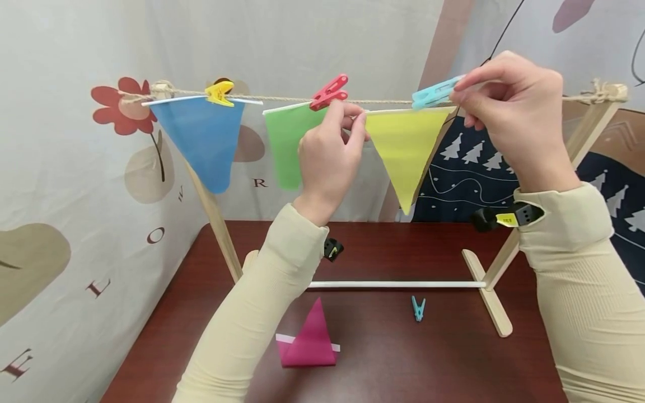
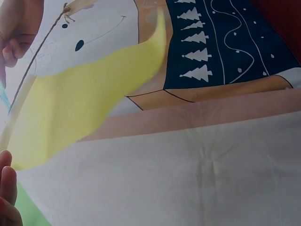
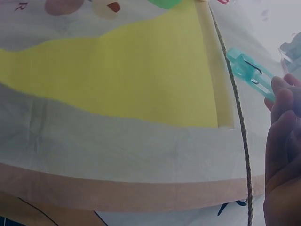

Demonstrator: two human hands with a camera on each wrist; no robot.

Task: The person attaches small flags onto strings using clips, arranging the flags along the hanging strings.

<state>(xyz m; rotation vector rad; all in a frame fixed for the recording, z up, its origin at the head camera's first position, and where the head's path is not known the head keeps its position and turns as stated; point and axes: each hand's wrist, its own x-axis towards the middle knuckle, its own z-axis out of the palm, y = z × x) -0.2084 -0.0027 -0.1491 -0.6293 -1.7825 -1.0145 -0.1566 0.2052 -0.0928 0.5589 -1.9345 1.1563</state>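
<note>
Yellow is the pennant [image 1: 409, 148] whose top left corner my left hand [image 1: 331, 152] pinches. My right hand [image 1: 525, 115] grips a light-blue clothespin [image 1: 434, 93] at the rope [image 3: 249, 197].

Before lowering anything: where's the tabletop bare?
The glossy maroon tabletop is bare between the folded magenta paper pennant and the loose blue plastic clothespin, and behind the white rod. Crowded: the beige twisted rope between left hand and right hand, beside the yellow triangular paper pennant.
</note>
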